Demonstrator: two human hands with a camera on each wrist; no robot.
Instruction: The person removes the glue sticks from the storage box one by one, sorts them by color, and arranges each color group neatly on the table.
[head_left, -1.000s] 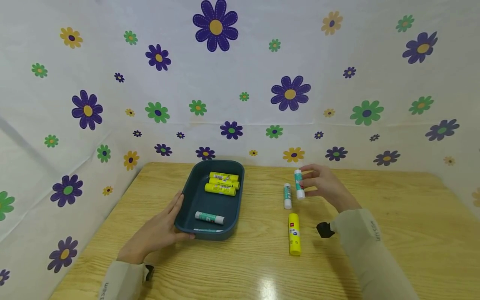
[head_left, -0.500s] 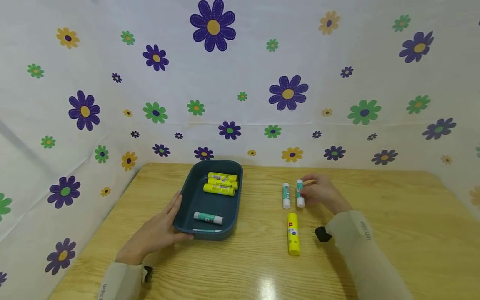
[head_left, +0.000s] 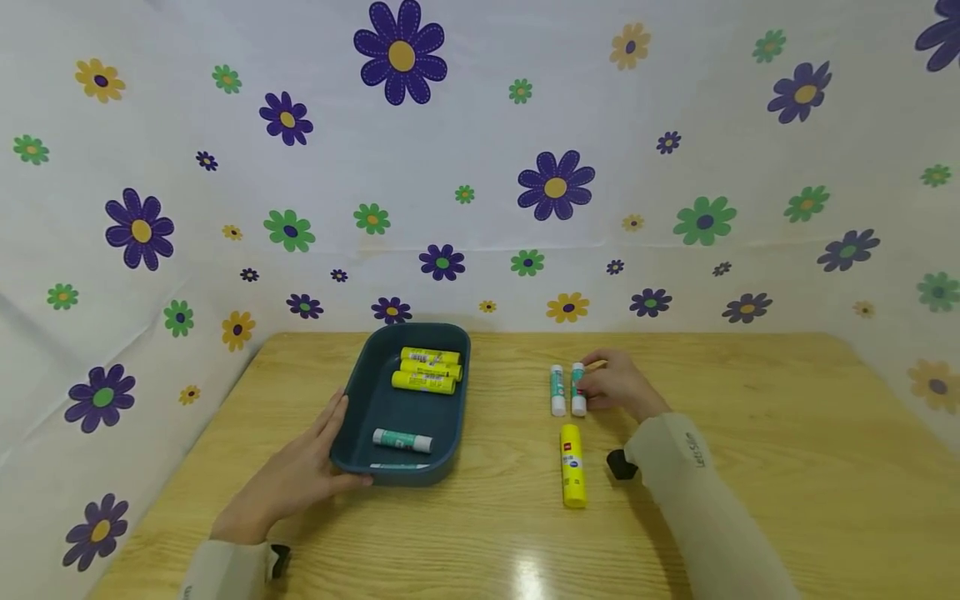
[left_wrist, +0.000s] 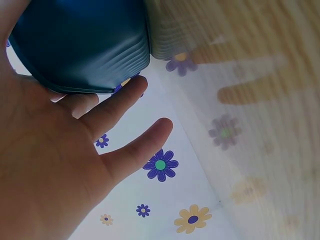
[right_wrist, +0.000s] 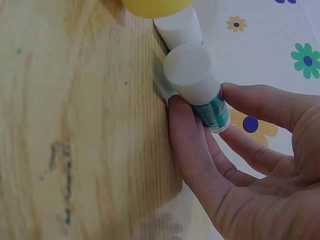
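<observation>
My right hand (head_left: 619,387) pinches a teal-and-white glue stick (head_left: 578,390) between thumb and fingers, low at the table. In the right wrist view its white end (right_wrist: 189,70) faces the camera. A second teal glue stick (head_left: 557,388) lies just left of it, parallel. Nearer to me lies a larger yellow glue stick (head_left: 572,468). At the left, my left hand (head_left: 288,479) rests against the near-left corner of a dark blue bin (head_left: 358,417), fingers extended along its side, thumb at its front. In the left wrist view, the fingers (left_wrist: 137,147) are spread and mostly straight.
Inside the bin lie several glue sticks: yellow ones (head_left: 423,382) at the far end, teal ones (head_left: 402,441) at the near end, one partly hidden by the front wall. A flower-printed white sheet (head_left: 480,133) stands behind the wooden table (head_left: 787,450).
My right hand has lowered the teal glue stick to the table and brought it closer beside the other teal one. The left hand stays at the bin. The head view has shifted slightly.
</observation>
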